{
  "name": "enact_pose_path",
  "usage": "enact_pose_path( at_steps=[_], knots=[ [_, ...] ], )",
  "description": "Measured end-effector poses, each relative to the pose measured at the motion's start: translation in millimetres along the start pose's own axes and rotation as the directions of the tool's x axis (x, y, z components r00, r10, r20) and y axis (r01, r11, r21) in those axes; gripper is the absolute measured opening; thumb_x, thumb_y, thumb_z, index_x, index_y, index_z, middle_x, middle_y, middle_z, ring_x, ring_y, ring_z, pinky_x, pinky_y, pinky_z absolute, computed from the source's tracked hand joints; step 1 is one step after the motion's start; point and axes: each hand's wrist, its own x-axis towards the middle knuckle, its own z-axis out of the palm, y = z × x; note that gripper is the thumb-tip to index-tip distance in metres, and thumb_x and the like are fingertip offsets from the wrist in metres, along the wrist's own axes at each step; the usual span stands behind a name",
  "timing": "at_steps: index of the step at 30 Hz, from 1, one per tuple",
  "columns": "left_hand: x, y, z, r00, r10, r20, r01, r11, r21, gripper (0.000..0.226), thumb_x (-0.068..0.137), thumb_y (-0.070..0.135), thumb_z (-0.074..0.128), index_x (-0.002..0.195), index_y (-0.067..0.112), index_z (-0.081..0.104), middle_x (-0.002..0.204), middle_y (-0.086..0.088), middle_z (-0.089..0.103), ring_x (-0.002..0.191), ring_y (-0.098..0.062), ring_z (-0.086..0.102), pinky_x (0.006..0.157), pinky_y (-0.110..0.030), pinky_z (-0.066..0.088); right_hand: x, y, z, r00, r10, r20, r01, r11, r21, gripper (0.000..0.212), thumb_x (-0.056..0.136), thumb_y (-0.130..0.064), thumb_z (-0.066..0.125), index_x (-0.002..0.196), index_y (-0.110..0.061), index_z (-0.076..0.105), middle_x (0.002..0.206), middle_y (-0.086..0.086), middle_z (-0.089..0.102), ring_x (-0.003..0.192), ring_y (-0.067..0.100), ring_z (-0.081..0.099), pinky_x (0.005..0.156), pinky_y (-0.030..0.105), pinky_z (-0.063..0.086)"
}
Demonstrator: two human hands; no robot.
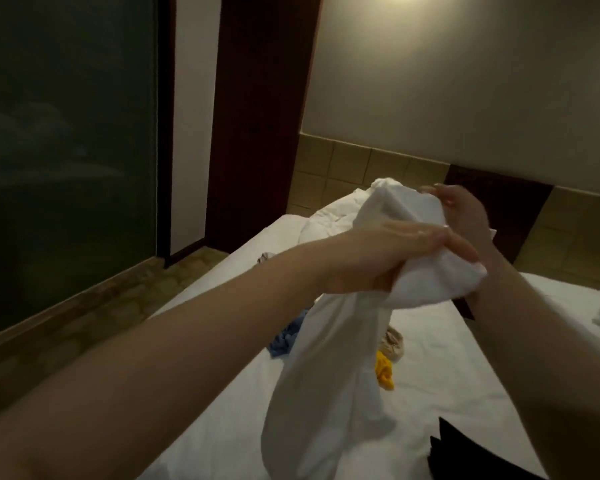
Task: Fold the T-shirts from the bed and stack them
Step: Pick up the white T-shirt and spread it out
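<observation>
Head view showed a limp white fabric T-shirt (pixel 326 393) hanging over the white bed (pixel 465 382), its top bunched in the gripping left hand (pixel 406 252) and right hand (pixel 465 216); light, floppy, likely best held by the shoulders.

A big dark glass pane (pixel 66 133) is seen on the left. Next to it a wide dark brown wooden panel (pixel 260 116) is set. A pale wall (pixel 465 81) is lit from the top. Tan tiles (pixel 343 168) are laid along its lower part. A dark headboard (pixel 520 209) is fixed against them. A brown floor (pixel 101 323) is seen below the glass. A black thing (pixel 465 455) is seen at the bottom right; what it is cannot be told.
</observation>
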Motion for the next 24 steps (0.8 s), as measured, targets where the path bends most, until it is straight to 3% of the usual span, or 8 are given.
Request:
enact_pose_path(
  at_steps=[3,5,8,11,14,18,22,24],
  knots=[
    [-5,1,-9,0.988,-0.049,0.148,0.053,0.998,-0.026,0.037,0.101,0.038,0.024,0.107,0.018,0.055,0.099,-0.007,0.062,0.093,-0.024,0.059,0.077,-0.031,0.052,-4,-6,-2,0.992,0.030,-0.120,-0.036,0.998,-0.046,0.027,0.080,-0.042,0.059,0.060,-0.025,0.052,0.061,-0.008,0.052,0.055,0.005,0.053,0.055,0.019,0.047],
    [-2,-3,-18,0.995,-0.037,-0.092,0.038,0.999,0.014,0.035,0.099,0.039,0.033,0.101,0.016,0.059,0.090,-0.006,0.065,0.082,-0.020,0.064,0.075,-0.033,0.054,-9,-2,-3,0.994,0.050,-0.093,-0.075,0.955,-0.288,0.020,0.082,-0.030,0.063,0.065,-0.027,0.052,0.066,-0.007,0.054,0.058,0.007,0.053,0.056,0.023,0.047],
    [2,-16,-38,0.884,-0.145,-0.445,0.144,0.989,-0.035,0.037,0.097,0.044,0.039,0.099,0.011,0.056,0.085,-0.008,0.065,0.072,-0.018,0.064,0.065,-0.029,0.054,-14,9,-3,0.998,0.065,0.010,-0.062,0.983,-0.174,0.032,0.070,-0.007,0.065,0.053,-0.022,0.042,0.051,-0.005,0.046,0.045,0.006,0.047,0.046,0.016,0.043],
    [1,-33,-51,0.838,-0.390,-0.380,0.319,0.917,-0.238,0.052,0.091,0.060,0.037,0.108,0.011,0.048,0.081,-0.013,0.062,0.069,-0.022,0.063,0.062,-0.033,0.056,-19,21,7,0.982,0.134,0.132,-0.112,0.980,-0.163,0.027,0.068,-0.005,0.069,0.059,-0.020,0.048,0.062,0.000,0.048,0.058,0.012,0.050,0.057,0.023,0.045],
    [6,-52,-56,0.829,-0.412,-0.378,0.283,0.892,-0.352,0.045,0.090,0.056,0.045,0.092,0.012,0.057,0.076,-0.008,0.061,0.070,-0.020,0.061,0.062,-0.028,0.055,-27,40,21,0.926,0.232,0.297,-0.141,0.944,-0.297,0.015,0.078,-0.007,0.066,0.071,-0.014,0.054,0.070,0.002,0.057,0.068,0.012,0.057,0.061,0.020,0.050],
    [5,-63,-73,0.794,-0.331,-0.510,0.269,0.943,-0.195,0.007,0.088,0.011,0.057,0.087,0.007,0.062,0.087,-0.012,0.059,0.076,-0.020,0.058,0.072,-0.030,0.051,-45,44,33,0.817,0.411,0.405,-0.207,0.864,-0.459,0.016,0.079,-0.016,0.059,0.095,-0.015,0.063,0.080,-0.002,0.067,0.074,0.011,0.063,0.065,0.019,0.056],
    [-15,-30,-85,0.954,-0.212,-0.214,0.238,0.965,0.109,0.029,0.075,0.005,0.049,0.091,0.021,0.068,0.089,-0.003,0.062,0.075,-0.012,0.061,0.065,-0.022,0.052,-37,53,14,0.991,0.089,0.096,-0.030,0.868,-0.496,0.009,0.090,-0.014,0.057,0.097,-0.018,0.061,0.085,0.008,0.066,0.071,0.014,0.065,0.061,0.022,0.054],
    [-19,-6,-85,0.977,-0.203,-0.060,0.210,0.905,0.370,0.033,0.067,0.010,0.048,0.081,0.029,0.071,0.089,0.006,0.062,0.077,-0.007,0.061,0.066,-0.019,0.050,-35,63,7,0.996,0.038,0.078,0.012,0.831,-0.556,0.019,0.087,-0.018,0.062,0.106,-0.020,0.058,0.099,0.005,0.065,0.087,0.015,0.063,0.072,0.024,0.052]
  ],
)
